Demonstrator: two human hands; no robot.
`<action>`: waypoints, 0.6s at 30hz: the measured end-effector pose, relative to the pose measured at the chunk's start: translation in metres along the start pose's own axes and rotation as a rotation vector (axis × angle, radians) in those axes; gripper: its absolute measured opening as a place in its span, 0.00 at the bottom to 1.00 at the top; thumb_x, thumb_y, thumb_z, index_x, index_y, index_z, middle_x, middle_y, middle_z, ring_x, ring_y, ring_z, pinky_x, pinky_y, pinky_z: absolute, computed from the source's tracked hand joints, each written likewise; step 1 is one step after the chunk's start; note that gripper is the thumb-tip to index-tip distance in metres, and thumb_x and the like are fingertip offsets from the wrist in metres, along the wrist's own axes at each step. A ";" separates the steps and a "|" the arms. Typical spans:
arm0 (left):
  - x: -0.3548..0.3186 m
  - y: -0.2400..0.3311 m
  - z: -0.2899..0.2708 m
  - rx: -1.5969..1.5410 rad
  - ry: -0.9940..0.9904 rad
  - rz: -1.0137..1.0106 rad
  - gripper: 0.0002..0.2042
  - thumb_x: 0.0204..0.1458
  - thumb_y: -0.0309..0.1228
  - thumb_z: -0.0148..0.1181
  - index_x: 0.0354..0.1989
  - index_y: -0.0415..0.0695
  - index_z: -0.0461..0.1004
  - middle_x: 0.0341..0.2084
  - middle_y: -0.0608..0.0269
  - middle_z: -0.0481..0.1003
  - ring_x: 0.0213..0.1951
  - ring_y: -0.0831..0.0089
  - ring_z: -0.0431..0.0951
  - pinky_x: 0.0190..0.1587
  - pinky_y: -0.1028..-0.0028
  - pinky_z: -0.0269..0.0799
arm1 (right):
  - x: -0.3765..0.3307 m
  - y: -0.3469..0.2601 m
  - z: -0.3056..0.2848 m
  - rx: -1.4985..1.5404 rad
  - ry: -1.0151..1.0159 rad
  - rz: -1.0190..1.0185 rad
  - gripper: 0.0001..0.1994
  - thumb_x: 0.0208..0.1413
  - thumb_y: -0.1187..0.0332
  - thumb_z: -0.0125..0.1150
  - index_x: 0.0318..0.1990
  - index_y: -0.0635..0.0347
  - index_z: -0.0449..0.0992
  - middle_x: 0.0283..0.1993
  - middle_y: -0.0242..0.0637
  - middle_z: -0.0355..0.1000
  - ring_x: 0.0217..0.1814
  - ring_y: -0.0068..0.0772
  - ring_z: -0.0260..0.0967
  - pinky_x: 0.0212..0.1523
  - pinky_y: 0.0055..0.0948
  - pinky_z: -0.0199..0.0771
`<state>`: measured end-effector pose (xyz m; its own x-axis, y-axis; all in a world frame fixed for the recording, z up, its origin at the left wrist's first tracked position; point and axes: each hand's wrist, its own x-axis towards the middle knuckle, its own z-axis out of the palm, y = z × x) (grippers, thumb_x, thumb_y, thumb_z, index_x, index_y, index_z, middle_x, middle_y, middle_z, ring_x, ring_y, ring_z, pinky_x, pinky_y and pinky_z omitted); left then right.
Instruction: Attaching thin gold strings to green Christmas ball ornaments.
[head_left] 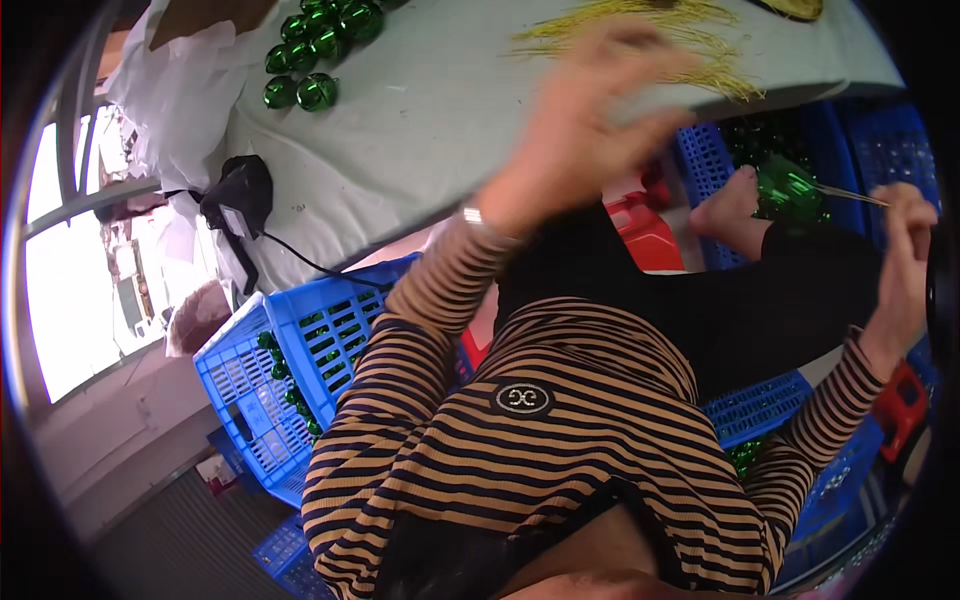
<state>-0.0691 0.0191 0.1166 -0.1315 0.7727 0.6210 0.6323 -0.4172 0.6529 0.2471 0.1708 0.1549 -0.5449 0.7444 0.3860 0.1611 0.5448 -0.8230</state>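
Note:
My right hand (pixel 905 245), at the far right, is closed in a pinch on a thin gold string (pixel 850 193). The string stretches left to a shiny green ball ornament (pixel 790 190), blurred, in front of a blue crate. My left hand (pixel 605 120) is raised over the front edge of the table, smeared by motion. Its thumb and fingers are apart, and nothing shows between them. Just beyond it, a loose bunch of gold strings (pixel 735 80) lies on the pale cloth. Several more green ball ornaments (pixel 318 90) are grouped at the table's far left.
A cloth-covered table (pixel 420 130) spans the far side. A black device (pixel 240 195) with a cable sits at its left edge. Below stands a blue crate (pixel 300 330) containing green ornaments. Another blue crate (pixel 705 155) and a red plastic object (pixel 645 235) are near my bare foot (pixel 730 205).

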 end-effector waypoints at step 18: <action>-0.049 -0.081 -0.182 0.691 0.227 -0.845 0.29 0.41 0.37 0.66 0.52 0.36 0.65 0.47 0.50 0.69 0.44 0.63 0.71 0.49 0.69 0.66 | 0.083 0.044 0.217 -0.503 -0.253 -0.378 0.05 0.49 0.72 0.56 0.29 0.66 0.73 0.31 0.42 0.70 0.32 0.38 0.68 0.35 0.30 0.67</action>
<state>-0.2525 -0.0720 0.1116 -0.8121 0.5475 0.2021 0.5532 0.6119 0.5653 0.0301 0.1728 0.0604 -0.8052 0.3875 0.4488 0.2517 0.9087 -0.3330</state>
